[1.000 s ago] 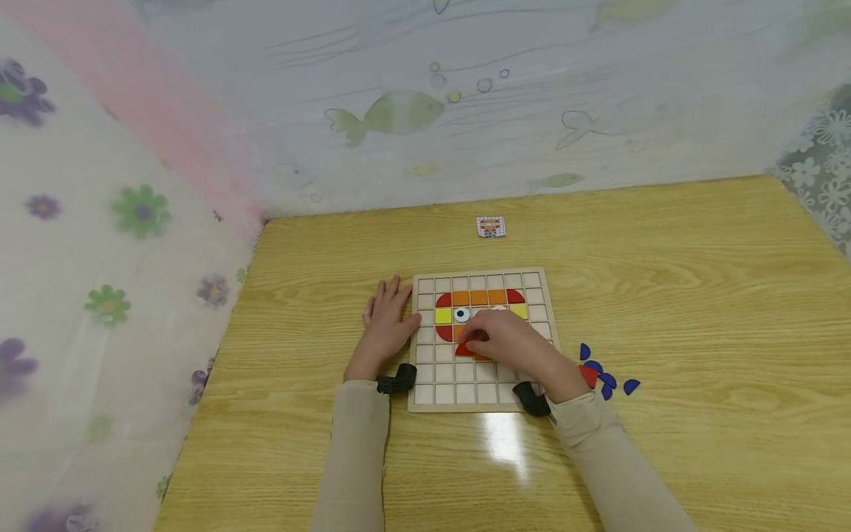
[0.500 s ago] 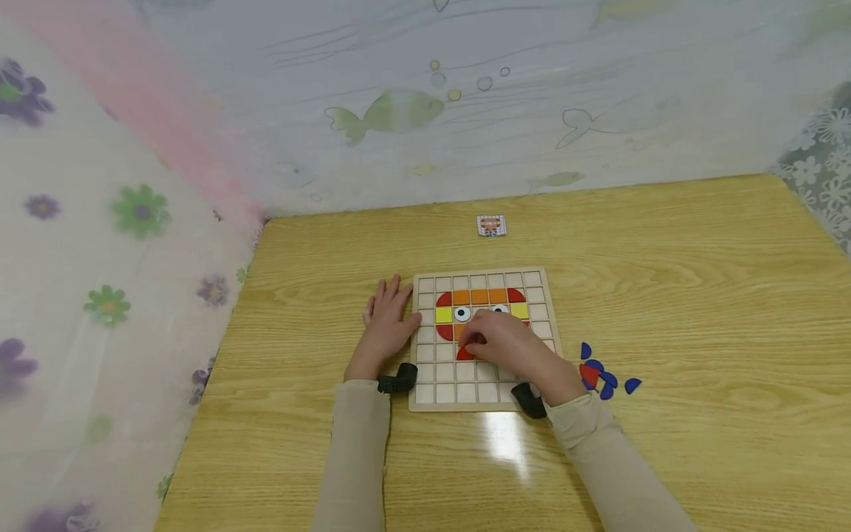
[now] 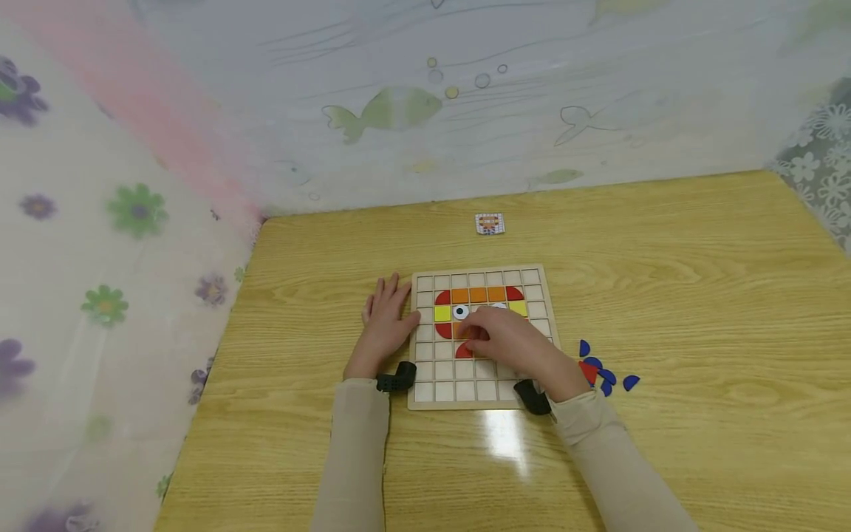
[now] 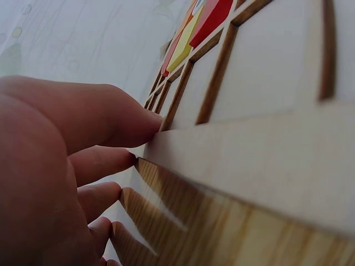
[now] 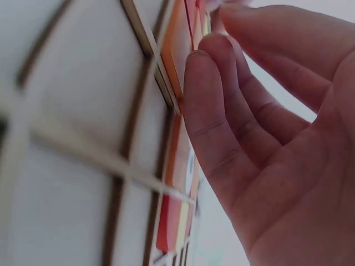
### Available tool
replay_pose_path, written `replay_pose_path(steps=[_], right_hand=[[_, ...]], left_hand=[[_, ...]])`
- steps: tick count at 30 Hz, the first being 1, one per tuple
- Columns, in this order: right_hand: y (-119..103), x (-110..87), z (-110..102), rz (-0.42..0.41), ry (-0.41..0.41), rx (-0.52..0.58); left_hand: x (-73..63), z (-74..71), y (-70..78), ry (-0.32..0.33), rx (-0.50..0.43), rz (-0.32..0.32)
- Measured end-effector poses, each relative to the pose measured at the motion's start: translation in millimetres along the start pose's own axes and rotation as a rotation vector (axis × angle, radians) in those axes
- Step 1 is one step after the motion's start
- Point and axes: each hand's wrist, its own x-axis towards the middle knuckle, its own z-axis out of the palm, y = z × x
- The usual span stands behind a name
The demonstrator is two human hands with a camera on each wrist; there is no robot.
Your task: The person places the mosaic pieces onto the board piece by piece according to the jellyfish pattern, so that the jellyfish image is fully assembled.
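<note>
The fingers of the right hand (image 3: 508, 336) are bent, with the tips at a red piece (image 3: 462, 351) that has a curved side. I can't tell if they pinch it or just press on it. The red piece is on the wooden board (image 3: 443, 393), in a small square below the other colors. Part of the board is hidden under this hand.

The left hand (image 3: 384, 325) has its fingers spread out on the table (image 3: 299, 310), and its thumb touches the board's rim.

Above the red piece there are orange squares (image 3: 478, 295) in a row, with a red corner piece (image 3: 442, 298) at the end. Below that corner is a yellow square (image 3: 442, 314) — a round eye piece (image 3: 461, 312) sits beside it.

The board is closer to the table's left edge than its right. Blue half-circles (image 3: 631, 383) lie to the right of the board — another red piece (image 3: 588, 373) is with them. A little picture card (image 3: 490, 224) lies near the table's back edge.
</note>
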Motion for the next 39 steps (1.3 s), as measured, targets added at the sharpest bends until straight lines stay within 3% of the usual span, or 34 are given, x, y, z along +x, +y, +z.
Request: replay_pose_path(steps=[23, 39], right_hand=[[28, -37.2, -39, 0.128, 0.053, 0.025], [49, -74.1, -58, 0.128, 0.052, -0.006]], left_hand=[[0.0, 0.1, -1.6, -0.003, 0.011, 0.004], [-0.7, 0.7, 0.0, 0.003, -0.001, -0.003]])
